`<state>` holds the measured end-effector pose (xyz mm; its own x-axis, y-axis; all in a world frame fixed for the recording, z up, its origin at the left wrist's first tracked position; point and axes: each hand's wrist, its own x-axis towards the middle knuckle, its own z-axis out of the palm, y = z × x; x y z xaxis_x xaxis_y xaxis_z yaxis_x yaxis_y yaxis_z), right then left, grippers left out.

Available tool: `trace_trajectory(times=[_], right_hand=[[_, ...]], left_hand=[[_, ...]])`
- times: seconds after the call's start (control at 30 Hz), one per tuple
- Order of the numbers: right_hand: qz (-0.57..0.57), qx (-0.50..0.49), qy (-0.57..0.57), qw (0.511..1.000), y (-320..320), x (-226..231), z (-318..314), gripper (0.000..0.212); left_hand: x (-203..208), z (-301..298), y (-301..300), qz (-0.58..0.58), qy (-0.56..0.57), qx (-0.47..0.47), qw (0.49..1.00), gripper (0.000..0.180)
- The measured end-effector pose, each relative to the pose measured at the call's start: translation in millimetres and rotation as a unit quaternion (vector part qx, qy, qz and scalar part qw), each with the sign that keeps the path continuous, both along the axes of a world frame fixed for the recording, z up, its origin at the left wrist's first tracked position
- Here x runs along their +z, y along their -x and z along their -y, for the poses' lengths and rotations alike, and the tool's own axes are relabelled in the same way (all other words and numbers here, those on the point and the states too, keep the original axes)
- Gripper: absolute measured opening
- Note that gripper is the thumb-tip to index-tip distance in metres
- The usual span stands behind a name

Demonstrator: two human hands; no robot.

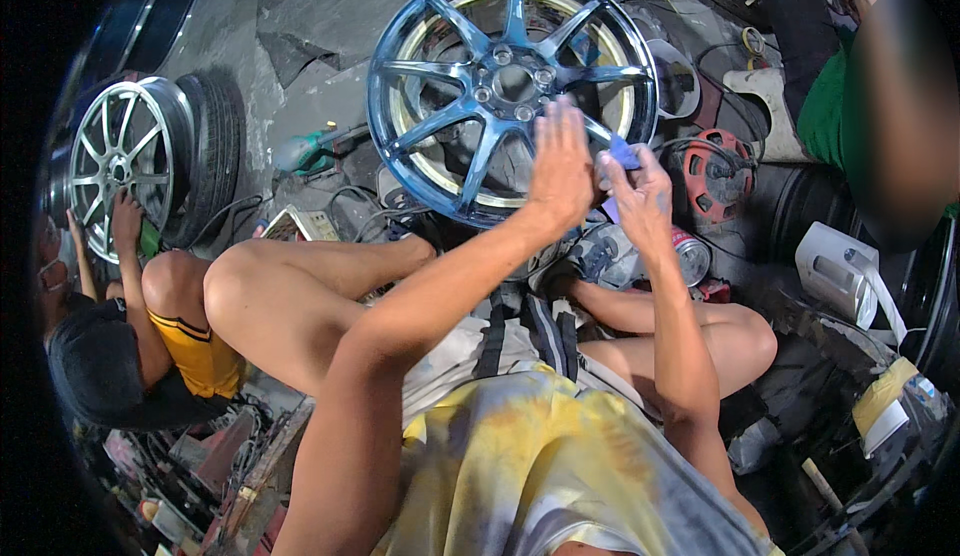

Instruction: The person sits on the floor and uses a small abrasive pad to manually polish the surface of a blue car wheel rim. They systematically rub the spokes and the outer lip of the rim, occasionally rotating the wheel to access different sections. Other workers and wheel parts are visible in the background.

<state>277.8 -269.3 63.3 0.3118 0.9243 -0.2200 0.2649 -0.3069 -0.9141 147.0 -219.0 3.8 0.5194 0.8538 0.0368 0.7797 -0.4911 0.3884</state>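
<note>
A car wheel rim [515, 11] with several spokes and a glossy blue-and-silver finish is in front of me, its face toward me. My left hand [562, 168] is at the lower right of its hub, fingers straight and together, slightly blurred, with nothing seen in it. Whether its fingertips touch the spokes I cannot tell. Beside it, at the rim's lower right edge, my right hand [642, 201] pinches a small folded blue sheet [625, 153] between thumb and fingers. Whether the sheet is sandpaper or cloth does not show.
At left, a person in a black cap [95, 366] touches a silver wheel rim [120, 141] near a tire [215, 136]. A green power tool [305, 154], a red reel [718, 171], a can [692, 256] and a white jug [835, 271] lie around. Another person [850, 106] is at right.
</note>
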Motion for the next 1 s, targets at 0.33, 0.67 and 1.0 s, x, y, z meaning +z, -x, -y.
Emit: trace_trajectory(times=[0.33, 0.67, 1.0], right_hand=[[0.02, -0.12, -0.038, 0.992, -34.7, -5.6, -7.1, 0.018], [0.143, -0.029, -0.014, 0.989, -5.9, -22.3, -30.7, 0.025], [0.199, -0.008, -0.032, 0.98, 1.1, -30.3, -37.2, 0.025]], left_hand=[[-2.4, -8.5, 15.9, 0.051, 0.019, 0.024, 0.998, 0.077], [14.1, -18.5, 95.0, 0.048, 0.031, -0.02, 0.998, 0.056], [26.3, 17.9, 119.3, 0.039, -0.023, -0.04, 0.998, 0.056]])
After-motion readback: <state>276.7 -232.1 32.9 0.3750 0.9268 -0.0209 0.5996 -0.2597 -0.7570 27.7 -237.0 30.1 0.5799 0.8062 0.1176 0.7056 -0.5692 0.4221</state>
